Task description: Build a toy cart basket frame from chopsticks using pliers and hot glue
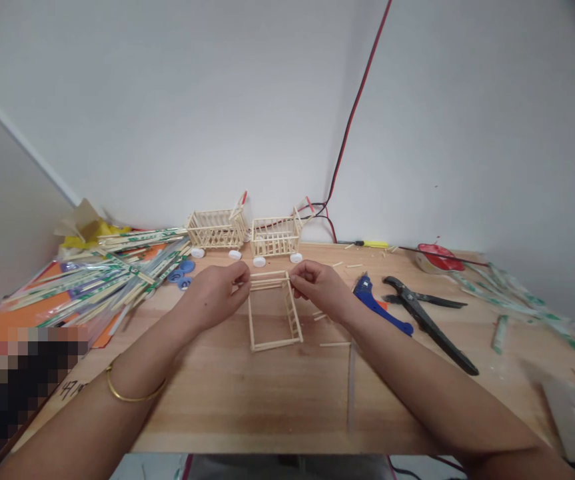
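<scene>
A small open frame of thin wooden sticks [277, 345] is in front of me on the wooden table, with slatted far and right sides. My left hand [223, 290] pinches it at the far left corner. At the far right corner, my right hand [316, 285] has thumb and forefinger closed on it. Whether a separate small stick is also between my fingers is hidden. Just behind my hands stand two finished-looking stick carts, a left cart [216, 227] and a right cart [275, 235], each with white wheels and a red-marked handle.
Wrapped chopsticks [132, 273] lie heaped at the left beside blue round caps [186, 267]. To the right are a blue glue gun [380, 307], black-handled cutters [432, 323], a red-topped bowl [440, 259] and empty wrappers [527, 303]. A red-black cable [357, 107] runs down the wall.
</scene>
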